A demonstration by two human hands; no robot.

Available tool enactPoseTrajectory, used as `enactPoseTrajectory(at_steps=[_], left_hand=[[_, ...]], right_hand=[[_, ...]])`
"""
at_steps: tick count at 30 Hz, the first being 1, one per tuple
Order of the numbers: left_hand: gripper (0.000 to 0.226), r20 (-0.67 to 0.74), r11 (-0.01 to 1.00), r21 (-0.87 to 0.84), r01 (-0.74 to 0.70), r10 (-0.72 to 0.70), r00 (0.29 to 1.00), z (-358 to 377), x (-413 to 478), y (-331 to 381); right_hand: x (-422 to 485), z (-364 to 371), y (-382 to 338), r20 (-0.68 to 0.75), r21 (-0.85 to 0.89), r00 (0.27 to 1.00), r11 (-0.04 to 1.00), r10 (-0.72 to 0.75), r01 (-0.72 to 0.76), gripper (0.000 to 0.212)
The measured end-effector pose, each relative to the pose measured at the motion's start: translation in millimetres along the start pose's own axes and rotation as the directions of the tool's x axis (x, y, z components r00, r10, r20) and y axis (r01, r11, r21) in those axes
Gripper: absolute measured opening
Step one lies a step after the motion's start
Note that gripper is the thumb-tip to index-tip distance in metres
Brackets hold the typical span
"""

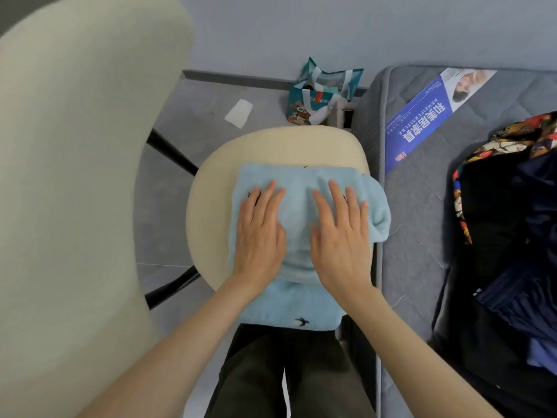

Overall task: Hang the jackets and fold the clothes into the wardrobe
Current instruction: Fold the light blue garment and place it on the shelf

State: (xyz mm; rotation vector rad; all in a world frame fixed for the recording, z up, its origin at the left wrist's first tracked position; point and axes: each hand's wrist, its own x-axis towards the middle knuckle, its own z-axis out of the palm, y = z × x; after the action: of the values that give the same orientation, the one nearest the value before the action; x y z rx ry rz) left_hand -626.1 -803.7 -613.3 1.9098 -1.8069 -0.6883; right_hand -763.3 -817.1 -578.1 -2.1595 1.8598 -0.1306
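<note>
Fingers (272,191) of left hand (259,236) and right hand (340,239) press, straight and spread, atop the blue garment (298,188).

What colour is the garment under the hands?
The garment is light blue with a small black bird print; head view.

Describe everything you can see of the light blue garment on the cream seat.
The light blue garment looks soft and fleecy, with small dark bird-like prints. It lies folded into a rough rectangle on the round cream seat. Its near end hangs over the seat's front edge toward the person's legs, and a rounded bulge spills off the right side. Both hands lie flat on top of it with straight fingers, the left hand beside the right hand.
</note>
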Motion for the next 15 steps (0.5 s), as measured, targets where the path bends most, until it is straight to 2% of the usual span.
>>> enactPoseTrajectory(at_steps=[2, 5, 11, 15], left_hand=[[0.054, 0.083, 0.995, 0.095, 0.043, -0.051, 0.995, 17.2, 14.1, -2.7], [0.055, 0.157, 0.972, 0.209, 0.106, -0.141, 0.978, 50.0, 21.1, -22.3], [0.056, 0.104, 0.976, 0.181, 0.119, -0.14, 0.985, 84.9, 18.2, -45.6], [0.054, 0.128, 0.971, 0.185, 0.151, -0.176, 0.976, 72.3, 20.3, -35.2]], right_hand=[[9.6, 21.7, 11.2, 0.104, -0.084, 0.993, 0.996, 0.05, -0.042, 0.057], [12.9, 55.4, 40.6, 0.123, -0.14, 0.992, 0.99, 0.038, -0.02, 0.055], [24.5, 87.4, 75.3, 0.156, 0.032, 0.988, 0.999, 0.011, -0.016, 0.061], [27.9, 67.3, 76.4, 0.316, 0.005, 0.949, 1.0, -0.012, 0.011, 0.085]])
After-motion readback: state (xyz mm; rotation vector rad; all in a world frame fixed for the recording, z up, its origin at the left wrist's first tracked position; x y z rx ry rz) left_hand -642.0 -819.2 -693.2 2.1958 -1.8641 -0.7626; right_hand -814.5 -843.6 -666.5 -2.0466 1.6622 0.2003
